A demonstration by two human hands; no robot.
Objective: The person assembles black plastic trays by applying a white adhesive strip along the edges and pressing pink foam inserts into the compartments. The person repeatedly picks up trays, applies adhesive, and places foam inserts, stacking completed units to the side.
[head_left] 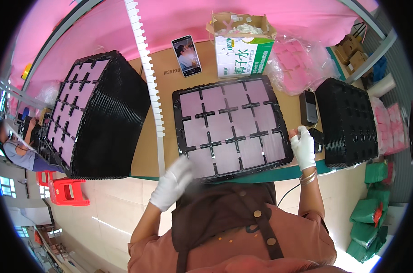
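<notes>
The left hand [172, 182], gloved, is motion-blurred left of lower centre; the right hand [303, 148], gloved, right of centre, has bent fingers [302, 132].

Glossy plastic, matt cloth
Tray [283, 138] of shiny black plastic; pads [236, 92] smooth, matt; gloves [303, 148] of matt cloth; bangles [308, 176] polished metal; box [245, 57] printed cardboard.

We identify large green characters and smaller lettering on the white-and-green carton [243, 57]. We locate a dark stamped marking on the brown cardboard [168, 82], beside the phone [187, 55]. Phone-screen text is too small to read.
</notes>
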